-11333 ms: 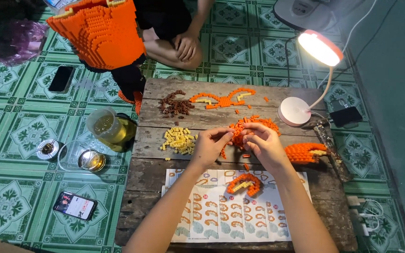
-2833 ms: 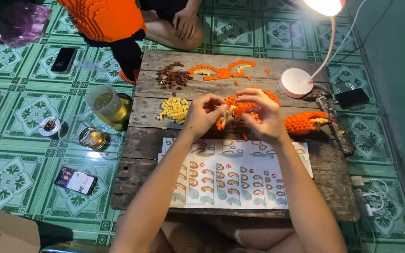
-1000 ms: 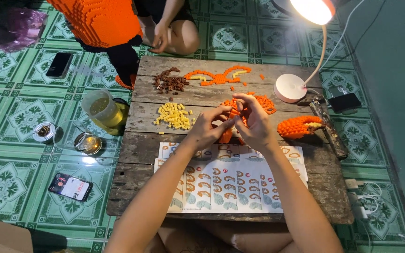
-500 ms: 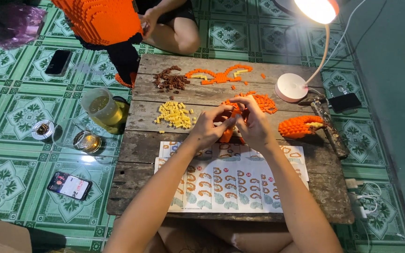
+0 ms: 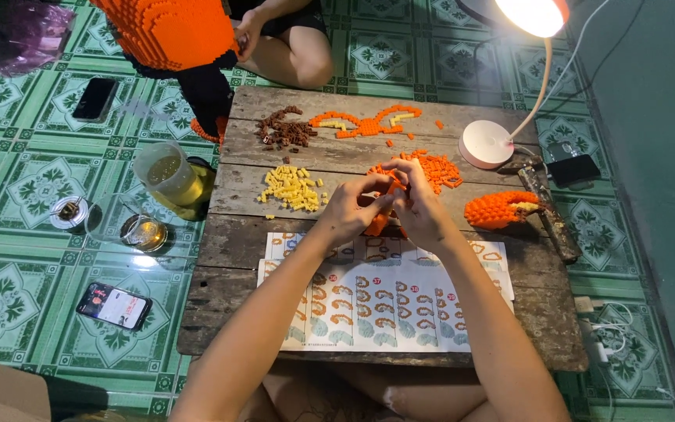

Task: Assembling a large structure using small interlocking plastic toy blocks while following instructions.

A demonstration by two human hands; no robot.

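Right now both hands meet over the middle of the wooden table (image 5: 275, 312). The left hand (image 5: 351, 212) and the right hand (image 5: 418, 207) have their fingertips pinched together on a small orange brick piece (image 5: 378, 224), held just above the boards, between the pile of loose orange bricks (image 5: 439, 168) and the instruction sheet (image 5: 384, 305). Judging by the grip, a small brick is being pressed onto the part; seating it probably calls for a firm, square push while the left fingers steady the piece.

Room is tight around the hands. Yellow bricks (image 5: 292, 189) lie near the left hand, a finished orange claw-shaped part (image 5: 498, 209) sits to the right, and the lamp base (image 5: 487, 144) stands beyond it. Brown bricks (image 5: 284, 131) and a flat orange shape (image 5: 365, 123) lie toward the far edge. Off the left edge, on the tiled floor, stand a plastic jug (image 5: 167, 172) and a phone (image 5: 114, 305). A second person's hand (image 5: 247, 35) rests beside a large orange brick model (image 5: 167, 30) beyond the table.
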